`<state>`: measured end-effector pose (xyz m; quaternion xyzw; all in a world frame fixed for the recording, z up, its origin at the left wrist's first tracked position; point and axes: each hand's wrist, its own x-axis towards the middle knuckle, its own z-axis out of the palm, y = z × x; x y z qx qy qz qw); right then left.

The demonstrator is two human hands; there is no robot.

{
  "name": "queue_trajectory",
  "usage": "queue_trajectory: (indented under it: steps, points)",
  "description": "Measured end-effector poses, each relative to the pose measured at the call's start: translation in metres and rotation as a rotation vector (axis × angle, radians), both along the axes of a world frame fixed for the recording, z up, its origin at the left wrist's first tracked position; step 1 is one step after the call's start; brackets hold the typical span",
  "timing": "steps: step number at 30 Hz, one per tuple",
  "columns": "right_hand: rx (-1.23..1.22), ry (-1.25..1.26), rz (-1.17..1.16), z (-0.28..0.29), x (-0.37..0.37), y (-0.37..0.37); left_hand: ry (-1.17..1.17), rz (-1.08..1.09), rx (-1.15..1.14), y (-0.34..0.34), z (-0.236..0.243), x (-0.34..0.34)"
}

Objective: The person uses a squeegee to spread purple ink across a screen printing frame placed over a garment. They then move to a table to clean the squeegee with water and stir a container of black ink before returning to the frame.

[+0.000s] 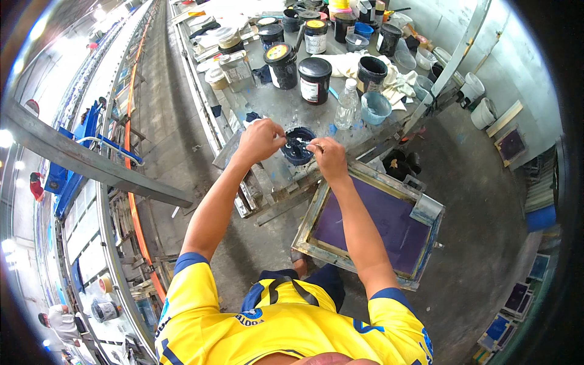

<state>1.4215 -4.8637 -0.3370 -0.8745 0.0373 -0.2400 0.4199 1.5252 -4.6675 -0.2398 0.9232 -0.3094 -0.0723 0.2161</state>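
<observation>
A round dark tub (297, 159) with dark blue, glossy ink inside stands near the front corner of the work table. At its left rim, my left hand (260, 141) is closed, thumb and fingers pinching the edge. My right hand (331, 159) is closed over the tub's right side, round a thin stick-like tool whose end reaches in over the ink; most of it is hidden by my fingers. Behind the tub stand a lidded black jar (315, 82), a clear plastic bottle (347, 106) and a translucent blue bowl (375, 109).
Several ink jars, rags (398, 82) and a metal can (236, 68) crowd the table's far part. A framed printing screen (377, 219) leans below the table's front edge, under my right forearm. A metal post (91, 155) crosses the left side beside a long conveyor line.
</observation>
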Motion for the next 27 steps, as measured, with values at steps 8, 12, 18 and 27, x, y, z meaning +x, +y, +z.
queue_trajectory:
  steps: [8, 12, 18, 27]
  points:
    - [-0.240, 0.126, 0.216, 0.035, 0.020, 0.008, 0.069, -0.008, -0.033, 0.071, -0.013, 0.007]
    - [-0.451, 0.200, 0.241, 0.029, 0.039, 0.029, 0.033, -0.109, -0.198, 0.086, -0.016, -0.007]
    - [-0.571, 0.311, 0.233, 0.034, 0.067, 0.062, -0.014, -0.041, -0.270, 0.112, -0.001, -0.031]
    - [-0.657, 0.275, 0.353, 0.032, 0.079, 0.082, 0.072, 0.074, -0.370, 0.143, 0.010, -0.053]
